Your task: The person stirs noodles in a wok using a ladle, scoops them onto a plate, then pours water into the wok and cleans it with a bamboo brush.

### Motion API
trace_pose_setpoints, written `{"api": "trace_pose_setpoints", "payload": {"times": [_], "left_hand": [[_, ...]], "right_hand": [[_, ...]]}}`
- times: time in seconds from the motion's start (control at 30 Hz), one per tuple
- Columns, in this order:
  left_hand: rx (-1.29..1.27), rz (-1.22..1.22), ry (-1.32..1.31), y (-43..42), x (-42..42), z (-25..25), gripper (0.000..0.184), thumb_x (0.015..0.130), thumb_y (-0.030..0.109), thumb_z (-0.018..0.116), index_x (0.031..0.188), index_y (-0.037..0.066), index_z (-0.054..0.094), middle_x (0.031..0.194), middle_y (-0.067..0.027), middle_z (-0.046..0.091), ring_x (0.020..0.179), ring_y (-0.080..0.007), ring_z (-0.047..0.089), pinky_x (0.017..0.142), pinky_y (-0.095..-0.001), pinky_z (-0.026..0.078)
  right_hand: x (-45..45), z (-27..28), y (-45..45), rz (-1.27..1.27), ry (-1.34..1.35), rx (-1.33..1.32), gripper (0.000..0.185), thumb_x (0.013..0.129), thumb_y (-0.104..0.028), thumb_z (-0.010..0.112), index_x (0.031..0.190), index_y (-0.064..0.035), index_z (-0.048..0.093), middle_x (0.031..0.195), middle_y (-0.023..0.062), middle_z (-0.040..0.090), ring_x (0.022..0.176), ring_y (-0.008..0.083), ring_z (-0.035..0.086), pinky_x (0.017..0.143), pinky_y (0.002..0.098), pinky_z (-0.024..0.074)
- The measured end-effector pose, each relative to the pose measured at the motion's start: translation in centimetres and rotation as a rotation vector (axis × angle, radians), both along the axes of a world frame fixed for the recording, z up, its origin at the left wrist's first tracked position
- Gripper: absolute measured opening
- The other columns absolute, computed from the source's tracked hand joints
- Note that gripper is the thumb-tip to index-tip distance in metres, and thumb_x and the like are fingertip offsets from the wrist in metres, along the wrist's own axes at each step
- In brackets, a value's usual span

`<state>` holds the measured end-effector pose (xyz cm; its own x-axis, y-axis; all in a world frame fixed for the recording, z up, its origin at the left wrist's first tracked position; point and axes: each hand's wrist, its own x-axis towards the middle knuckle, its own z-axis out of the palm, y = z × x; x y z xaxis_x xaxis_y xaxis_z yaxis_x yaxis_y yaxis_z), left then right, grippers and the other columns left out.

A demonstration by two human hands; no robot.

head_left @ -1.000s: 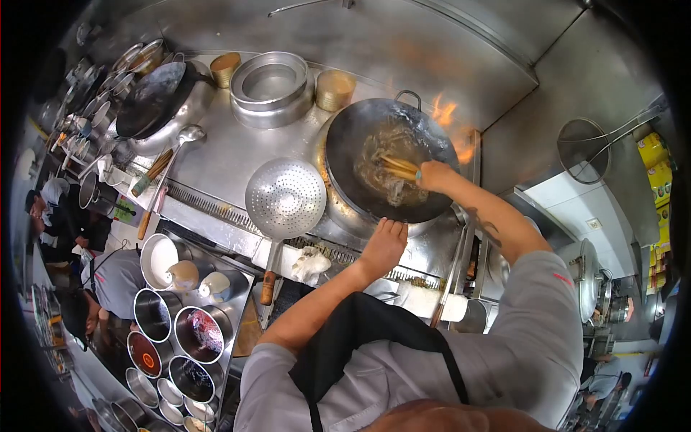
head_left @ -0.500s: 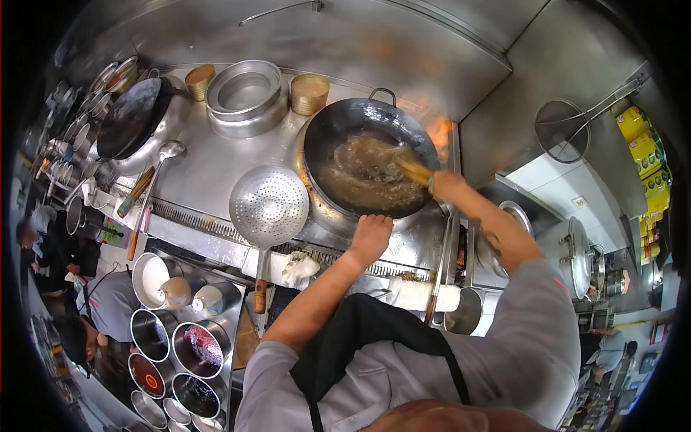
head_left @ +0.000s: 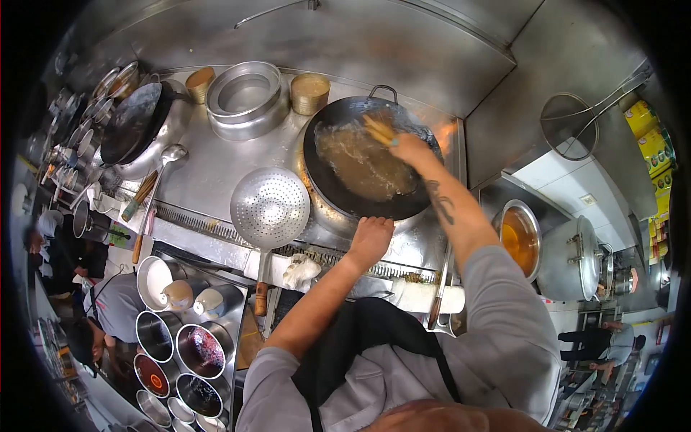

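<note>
A black wok (head_left: 324,162) sits on the burner with murky brown liquid (head_left: 363,165) in it, and flames show behind its right rim. My right hand (head_left: 412,150) is closed around a bundled bamboo brush (head_left: 379,129), whose splayed end reaches into the upper part of the wok. At the wok's near rim my left hand (head_left: 373,236) is closed, its fingers curled over the edge. To the left of the wok lies a perforated strainer (head_left: 271,207) with a wooden handle.
Metal pots of sauces (head_left: 201,351) stand at the lower left. A ladle (head_left: 173,153), a second wok (head_left: 132,124) and a stacked metal pot (head_left: 245,93) are on the left. A pot of orange liquid (head_left: 518,241) is on the right. Co-workers (head_left: 119,306) stand left.
My right hand and the brush have moved from the wok's right side to its upper part. My left hand has stayed at the near rim. The orange liquid has come into view.
</note>
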<state>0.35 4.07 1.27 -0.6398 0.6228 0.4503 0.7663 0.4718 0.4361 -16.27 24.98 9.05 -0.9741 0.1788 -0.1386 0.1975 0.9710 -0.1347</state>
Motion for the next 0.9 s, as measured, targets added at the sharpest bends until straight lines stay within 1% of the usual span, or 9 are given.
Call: {"api": "trace_pose_setpoints", "payload": {"times": [0.17, 0.3, 0.4, 0.5, 0.67, 0.7, 0.77, 0.87, 0.9], "left_hand": [[-0.015, -0.004, -0.015, -0.2, 0.1, 0.2, 0.006, 0.083, 0.012, 0.053, 0.079, 0.009, 0.057, 0.075, -0.0079, 0.061, 0.074, -0.0274, 0.061, 0.071, -0.0421, 0.042], [0.004, -0.011, -0.025, -0.4, 0.1, 0.0, 0.006, 0.083, 0.012, 0.053, 0.079, 0.009, 0.057, 0.074, -0.0082, 0.061, 0.075, -0.0271, 0.061, 0.070, -0.0421, 0.042], [0.003, -0.014, -0.009, -1.0, -0.3, 0.2, 0.006, 0.082, 0.011, 0.053, 0.078, 0.009, 0.057, 0.074, -0.0085, 0.062, 0.075, -0.0277, 0.062, 0.070, -0.0423, 0.043], [0.001, -0.038, -0.020, -1.6, -0.3, 0.5, 0.006, 0.082, 0.010, 0.053, 0.078, 0.009, 0.057, 0.075, -0.0091, 0.062, 0.076, -0.0286, 0.062, 0.070, -0.0425, 0.043], [-0.026, -0.035, -0.031, -1.4, -0.6, 0.1, 0.006, 0.082, 0.010, 0.053, 0.078, 0.009, 0.058, 0.077, -0.0095, 0.063, 0.078, -0.0290, 0.063, 0.071, -0.0426, 0.043], [-0.020, -0.031, -0.025, -1.4, -0.7, 0.0, 0.006, 0.082, 0.010, 0.053, 0.078, 0.009, 0.057, 0.076, -0.0094, 0.063, 0.077, -0.0289, 0.063, 0.071, -0.0427, 0.043], [-0.014, -0.035, -0.015, -1.3, -0.8, -0.4, 0.006, 0.082, 0.010, 0.053, 0.078, 0.009, 0.057, 0.075, -0.0092, 0.063, 0.077, -0.0287, 0.063, 0.071, -0.0429, 0.044], [-0.067, -0.041, -0.068, -1.7, -0.7, 0.4, 0.009, 0.084, 0.009, 0.052, 0.084, 0.008, 0.061, 0.079, -0.0079, 0.064, 0.082, -0.0257, 0.063, 0.075, -0.0404, 0.044], [-0.040, -0.039, -0.062, -1.6, -0.6, 0.1, 0.008, 0.084, 0.010, 0.052, 0.082, 0.008, 0.060, 0.078, -0.0083, 0.064, 0.080, -0.0267, 0.063, 0.073, -0.0413, 0.044]], "right_hand": [[3.1, -4.2, -6.4, 0.153, 0.039, -0.076, 0.034, 0.078, -0.032, 0.063, 0.099, -0.0059, 0.069, 0.096, 0.0225, 0.068, 0.092, 0.0385, 0.066, 0.085, 0.0464, 0.0513], [9.8, -0.6, -4.9, 0.283, -0.170, 0.031, 0.037, 0.079, -0.032, 0.063, 0.103, -0.0038, 0.068, 0.101, 0.0228, 0.068, 0.096, 0.0381, 0.066, 0.086, 0.0457, 0.0515], [7.8, 0.1, 0.3, 0.309, -0.230, 0.227, 0.035, 0.081, -0.031, 0.060, 0.102, -0.0048, 0.069, 0.095, 0.0225, 0.068, 0.092, 0.0383, 0.067, 0.082, 0.0478, 0.0525], [1.4, -0.4, 0.6, 0.173, -0.157, 0.256, 0.037, 0.080, -0.031, 0.061, 0.099, -0.0005, 0.070, 0.095, 0.0240, 0.068, 0.091, 0.0384, 0.067, 0.082, 0.0460, 0.0534], [4.9, -1.1, -3.7, 0.170, -0.177, 0.013, 0.038, 0.078, -0.031, 0.063, 0.096, 0.0019, 0.069, 0.093, 0.0263, 0.068, 0.090, 0.0401, 0.066, 0.082, 0.0462, 0.0522], [6.0, -3.1, -1.7, 0.303, -0.129, 0.135, 0.039, 0.078, -0.033, 0.064, 0.101, -0.0015, 0.068, 0.096, 0.0253, 0.068, 0.092, 0.0396, 0.066, 0.084, 0.0464, 0.0512], [8.8, 0.9, 0.2, 0.271, -0.273, 0.042, 0.038, 0.079, -0.033, 0.063, 0.105, -0.0053, 0.068, 0.099, 0.0232, 0.068, 0.093, 0.0388, 0.065, 0.085, 0.0460, 0.0507], [5.0, 0.9, 5.4, 0.035, -0.207, 0.329, 0.035, 0.079, -0.033, 0.063, 0.101, -0.0063, 0.070, 0.095, 0.0213, 0.069, 0.091, 0.0369, 0.067, 0.083, 0.0471, 0.0524], [5.1, 0.5, 5.5, 0.002, -0.169, 0.311, 0.037, 0.080, -0.035, 0.063, 0.104, -0.0068, 0.069, 0.098, 0.0208, 0.069, 0.092, 0.0364, 0.067, 0.083, 0.0469, 0.0523]]}}
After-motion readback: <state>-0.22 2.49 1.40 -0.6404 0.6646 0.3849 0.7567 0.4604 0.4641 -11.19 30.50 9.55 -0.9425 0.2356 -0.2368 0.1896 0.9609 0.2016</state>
